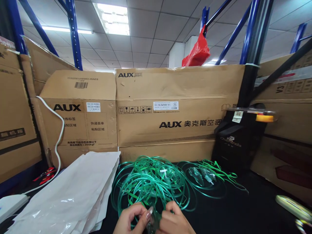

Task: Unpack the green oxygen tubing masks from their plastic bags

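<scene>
A tangled heap of green plastic tubing [151,182] with clear mask pieces lies on the dark table. At the bottom edge my left hand [133,219] and my right hand [174,221] meet, fingers curled and pinching a clear plastic piece [154,220] joined to the tubing. A second, smaller coil with clear masks [203,175] and green straps lies to the right, apart from both hands.
A stack of white paper-and-plastic pouches [73,195] lies to the left. AUX cardboard boxes [170,110] wall the back. A black bag [236,139] stands at right. A white power strip [11,203] and its cable sit at far left, a pale object [292,206] at far right.
</scene>
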The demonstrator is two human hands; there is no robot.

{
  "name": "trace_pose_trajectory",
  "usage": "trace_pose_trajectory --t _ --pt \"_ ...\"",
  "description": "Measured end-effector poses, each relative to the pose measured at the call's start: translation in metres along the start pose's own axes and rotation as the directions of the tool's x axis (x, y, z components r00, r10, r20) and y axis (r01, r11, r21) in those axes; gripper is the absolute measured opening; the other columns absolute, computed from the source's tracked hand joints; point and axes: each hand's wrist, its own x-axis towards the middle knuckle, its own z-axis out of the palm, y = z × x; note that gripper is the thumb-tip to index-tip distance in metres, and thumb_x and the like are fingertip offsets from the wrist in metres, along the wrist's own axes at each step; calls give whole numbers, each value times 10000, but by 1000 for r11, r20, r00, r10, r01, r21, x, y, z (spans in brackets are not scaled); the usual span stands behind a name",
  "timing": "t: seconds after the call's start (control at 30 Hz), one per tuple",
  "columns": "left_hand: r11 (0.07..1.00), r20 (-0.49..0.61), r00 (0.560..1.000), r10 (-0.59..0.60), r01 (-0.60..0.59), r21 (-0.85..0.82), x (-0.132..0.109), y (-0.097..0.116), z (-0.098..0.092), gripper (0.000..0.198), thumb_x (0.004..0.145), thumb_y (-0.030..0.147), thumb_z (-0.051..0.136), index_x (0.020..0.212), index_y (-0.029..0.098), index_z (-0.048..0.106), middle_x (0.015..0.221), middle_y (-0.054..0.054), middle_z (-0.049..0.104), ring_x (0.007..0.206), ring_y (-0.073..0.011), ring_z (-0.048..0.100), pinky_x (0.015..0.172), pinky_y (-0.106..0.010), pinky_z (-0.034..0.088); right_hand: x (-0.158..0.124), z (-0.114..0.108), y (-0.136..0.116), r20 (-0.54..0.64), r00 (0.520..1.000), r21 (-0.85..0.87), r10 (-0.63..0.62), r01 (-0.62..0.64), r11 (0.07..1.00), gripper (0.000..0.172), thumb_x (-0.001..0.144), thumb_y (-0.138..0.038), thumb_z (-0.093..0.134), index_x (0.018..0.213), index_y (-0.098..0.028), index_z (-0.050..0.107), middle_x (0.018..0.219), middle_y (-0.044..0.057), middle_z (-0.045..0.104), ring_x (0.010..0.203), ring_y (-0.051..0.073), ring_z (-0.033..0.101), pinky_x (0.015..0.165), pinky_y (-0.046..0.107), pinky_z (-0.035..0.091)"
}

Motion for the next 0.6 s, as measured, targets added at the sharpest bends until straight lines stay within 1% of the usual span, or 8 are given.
trace_pose_trajectory --t 0.07,0.1,0.17,0.23,0.3,0.4,0.5,0.6 --pt "1000 -3 1000 3 -3 -5 0 -1 -1 446 790 532 434 553 166 531 544 26 445 548 -121 417 540 -217 350 2 -3 2 46 971 216 236 -241 946 443 941 -354 281 561 -182 430 488 -55 432 503 84 375 602 229 320" --pt "999 -35 999 38 -38 16 0 -2 -1 436 801 520 426 561 170 527 557 23 448 558 -124 422 547 -219 352 3 -4 2 116 920 330 374 -391 860 438 921 -421 307 574 -185 433 513 -46 444 536 93 391 605 230 326" --pt "983 -121 979 165 -152 107 -1 -6 1 395 828 466 420 583 177 530 586 16 455 592 -133 439 583 -225 356 4 -7 4 307 767 507 563 -633 585 443 868 -518 363 581 -185 422 540 -36 435 562 105 391 581 228 326" --pt "944 -154 944 292 -258 208 -2 -10 3 347 851 401 415 610 184 538 614 9 467 628 -141 454 618 -230 357 5 -6 5 449 664 614 598 -715 333 454 804 -578 434 581 -183 411 544 -39 404 542 99 359 539 221 304" --pt "924 -160 928 337 -293 244 -2 -12 4 333 862 372 410 613 189 534 613 9 469 629 -142 459 616 -227 361 4 -2 5 515 619 664 593 -725 180 465 753 -609 486 590 -181 407 545 -43 385 523 89 322 512 215 277" --pt "942 -166 940 298 -262 210 -1 -12 5 370 855 405 415 572 187 509 583 14 463 581 -131 445 566 -212 366 3 3 6 525 599 685 605 -719 117 472 728 -620 510 596 -179 407 536 -50 368 517 83 296 500 210 254" --pt "955 -158 953 259 -229 186 0 -12 5 421 838 464 412 538 184 505 553 14 473 548 -124 437 530 -205 361 3 5 5 496 607 670 621 -722 171 473 723 -618 521 596 -173 420 545 -49 363 532 86 293 503 209 246" --pt "950 -155 957 246 -207 233 -1 -15 6 445 833 481 405 524 183 523 537 8 495 541 -128 445 533 -212 361 3 3 5 486 627 642 609 -729 239 479 722 -627 513 597 -172 426 551 -49 360 535 88 292 496 208 244"
